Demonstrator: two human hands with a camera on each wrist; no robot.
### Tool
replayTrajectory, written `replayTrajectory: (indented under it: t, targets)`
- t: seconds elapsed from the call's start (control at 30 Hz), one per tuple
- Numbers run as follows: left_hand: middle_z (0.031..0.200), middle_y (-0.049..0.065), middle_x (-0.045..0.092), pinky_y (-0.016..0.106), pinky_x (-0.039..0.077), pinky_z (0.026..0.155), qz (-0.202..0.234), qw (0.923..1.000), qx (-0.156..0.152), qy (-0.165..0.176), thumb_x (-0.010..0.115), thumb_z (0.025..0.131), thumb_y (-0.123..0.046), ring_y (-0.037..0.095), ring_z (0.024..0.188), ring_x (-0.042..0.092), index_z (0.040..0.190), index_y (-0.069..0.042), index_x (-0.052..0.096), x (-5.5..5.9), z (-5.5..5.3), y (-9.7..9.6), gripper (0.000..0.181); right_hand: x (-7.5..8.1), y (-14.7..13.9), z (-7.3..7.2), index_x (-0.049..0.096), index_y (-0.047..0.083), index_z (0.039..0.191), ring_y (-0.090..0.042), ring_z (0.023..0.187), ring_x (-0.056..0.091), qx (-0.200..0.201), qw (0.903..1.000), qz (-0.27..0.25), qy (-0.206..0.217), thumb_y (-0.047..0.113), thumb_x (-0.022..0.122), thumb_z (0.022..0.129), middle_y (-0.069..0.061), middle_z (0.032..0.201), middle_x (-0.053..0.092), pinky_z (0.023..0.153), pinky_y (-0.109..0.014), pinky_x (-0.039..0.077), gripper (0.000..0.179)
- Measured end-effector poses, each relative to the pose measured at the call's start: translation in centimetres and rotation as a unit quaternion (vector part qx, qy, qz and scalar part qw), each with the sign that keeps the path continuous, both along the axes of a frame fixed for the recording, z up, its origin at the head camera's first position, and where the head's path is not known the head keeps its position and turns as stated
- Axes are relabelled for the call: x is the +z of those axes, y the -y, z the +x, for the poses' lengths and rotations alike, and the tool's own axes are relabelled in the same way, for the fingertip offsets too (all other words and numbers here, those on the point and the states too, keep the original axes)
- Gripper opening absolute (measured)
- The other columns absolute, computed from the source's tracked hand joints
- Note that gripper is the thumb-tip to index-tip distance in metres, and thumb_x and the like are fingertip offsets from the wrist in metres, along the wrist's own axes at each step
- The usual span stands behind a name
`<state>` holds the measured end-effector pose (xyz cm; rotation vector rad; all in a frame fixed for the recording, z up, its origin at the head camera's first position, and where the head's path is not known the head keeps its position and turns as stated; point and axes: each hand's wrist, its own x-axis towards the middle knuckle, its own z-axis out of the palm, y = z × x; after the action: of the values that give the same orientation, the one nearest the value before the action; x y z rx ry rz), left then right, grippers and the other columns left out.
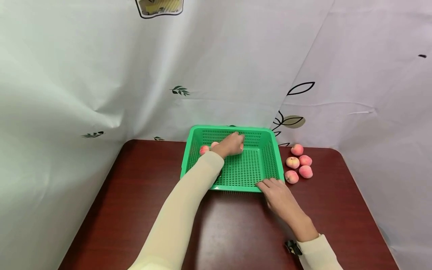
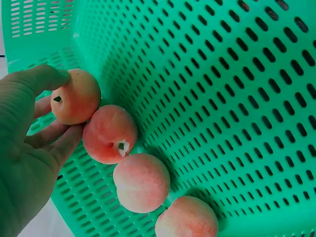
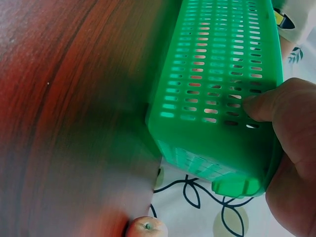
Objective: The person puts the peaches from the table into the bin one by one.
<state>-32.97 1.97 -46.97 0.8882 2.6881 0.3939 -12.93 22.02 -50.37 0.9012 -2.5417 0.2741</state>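
A green plastic basket (image 1: 237, 188) with slotted walls stands toward the back of the table. Inside it, my left hand (image 1: 232, 144) holds a pink-yellow peach (image 2: 76, 96) between thumb and fingers. That peach touches a redder peach (image 2: 109, 134), and two more peaches, one in the middle (image 2: 141, 182) and one nearer (image 2: 187, 217), continue the row along the basket wall. My right hand (image 1: 281, 198) grips the basket's near right corner; in the right wrist view its thumb (image 3: 261, 104) presses the outside of the slotted wall. The right fingers are mostly hidden there behind the rim.
Several loose peaches (image 1: 292, 162) lie on the table just right of the basket. The dark red wooden table (image 1: 141, 210) extends left and in front. A white sheet (image 1: 219, 75) with leaf prints hangs behind the table's back edge.
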Motion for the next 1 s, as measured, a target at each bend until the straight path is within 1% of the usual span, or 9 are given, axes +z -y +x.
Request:
replayTrajectory:
  t: [0.13, 0.27, 0.37, 0.5, 0.57, 0.63, 0.73, 0.87, 1.0]
  targets:
    - [0.154, 0.023, 0.041, 0.035, 0.045, 0.076, -0.026, 0.9995, -0.001, -0.018, 0.049, 0.107, -0.015, 0.020, 0.091, 0.060, 0.142, -0.007, 0.056, -0.29, 0.08, -0.60, 0.037, -0.03, -0.06, 0.09, 0.068, 0.012, 0.104, -0.024, 0.084, 0.061, 0.000, 1.0000, -0.007, -0.006, -0.007, 0.061, 0.083, -0.002, 0.094, 0.069, 0.070, -0.038, 0.045, 0.029]
    - [0.163, 0.024, 0.033, 0.037, 0.053, 0.092, -0.051, 0.9984, -0.006, -0.024, 0.047, 0.108, -0.016, 0.028, 0.119, 0.064, 0.153, -0.008, 0.047, -0.37, 0.15, -0.95, 0.045, -0.05, -0.02, 0.07, 0.068, 0.011, 0.103, -0.024, 0.083, 0.061, 0.002, 0.9999, -0.009, -0.007, -0.006, 0.059, 0.083, -0.002, 0.093, 0.069, 0.069, -0.038, 0.044, 0.029]
    - [0.150, 0.021, 0.050, 0.038, 0.053, 0.097, -0.062, 0.9972, -0.018, -0.038, 0.047, 0.109, -0.014, 0.030, 0.126, 0.060, 0.144, -0.007, 0.055, -0.42, 0.14, -1.02, 0.037, -0.07, 0.01, 0.03, 0.068, 0.011, 0.102, -0.025, 0.082, 0.061, 0.004, 0.9999, -0.009, -0.008, -0.006, 0.059, 0.082, -0.002, 0.092, 0.069, 0.069, -0.038, 0.044, 0.028]
    - [0.118, 0.014, 0.065, 0.036, 0.051, 0.082, -0.068, 0.9954, -0.027, -0.061, 0.050, 0.107, -0.012, 0.025, 0.102, 0.064, 0.117, -0.009, 0.066, -0.51, 0.04, -1.15, 0.019, -0.11, -0.06, -0.04, 0.068, 0.011, 0.102, -0.024, 0.082, 0.060, 0.005, 0.9999, -0.010, -0.013, -0.007, 0.059, 0.081, -0.002, 0.092, 0.068, 0.069, -0.038, 0.044, 0.029]
    - [0.121, 0.015, 0.064, 0.035, 0.049, 0.079, -0.070, 0.9950, -0.023, -0.067, 0.050, 0.107, -0.011, 0.023, 0.096, 0.063, 0.111, -0.010, 0.067, -0.54, 0.06, -1.15, 0.017, -0.13, -0.04, -0.04, 0.068, 0.011, 0.102, -0.024, 0.082, 0.060, 0.006, 0.9998, -0.010, -0.015, -0.007, 0.059, 0.081, -0.002, 0.092, 0.068, 0.069, -0.038, 0.044, 0.029]
    - [0.133, 0.019, 0.059, 0.035, 0.049, 0.077, -0.069, 0.9949, -0.018, -0.071, 0.048, 0.108, -0.011, 0.023, 0.092, 0.063, 0.111, -0.010, 0.068, -0.55, 0.12, -1.15, 0.020, -0.14, -0.02, -0.03, 0.068, 0.011, 0.102, -0.024, 0.082, 0.061, 0.007, 0.9998, -0.010, -0.016, -0.007, 0.059, 0.081, -0.002, 0.092, 0.068, 0.068, -0.038, 0.044, 0.029]
    - [0.148, 0.023, 0.049, 0.035, 0.051, 0.079, -0.068, 0.9952, -0.012, -0.069, 0.045, 0.109, -0.009, 0.024, 0.094, 0.064, 0.122, -0.009, 0.068, -0.52, 0.28, -1.14, 0.026, -0.16, 0.03, -0.01, 0.068, 0.011, 0.102, -0.024, 0.081, 0.061, 0.008, 0.9998, -0.011, -0.016, -0.007, 0.058, 0.082, -0.002, 0.092, 0.069, 0.068, -0.038, 0.044, 0.028]
    - [0.148, 0.022, 0.048, 0.036, 0.054, 0.085, -0.074, 0.9950, -0.012, -0.066, 0.045, 0.109, -0.010, 0.028, 0.108, 0.064, 0.138, -0.008, 0.061, -0.37, 0.46, -1.10, 0.033, -0.19, 0.04, -0.01, 0.068, 0.010, 0.102, -0.025, 0.081, 0.061, 0.010, 0.9998, -0.011, -0.016, -0.007, 0.058, 0.081, -0.003, 0.092, 0.069, 0.068, -0.038, 0.044, 0.028]
    - [0.145, 0.021, 0.050, 0.037, 0.053, 0.085, -0.087, 0.9931, -0.017, -0.077, 0.052, 0.106, -0.014, 0.030, 0.115, 0.061, 0.145, -0.008, 0.056, 0.12, 0.49, -0.97, 0.040, -0.14, -0.05, -0.04, 0.068, 0.011, 0.103, -0.024, 0.083, 0.062, 0.010, 0.9998, -0.009, -0.015, -0.007, 0.060, 0.082, -0.003, 0.093, 0.069, 0.069, -0.038, 0.045, 0.028]
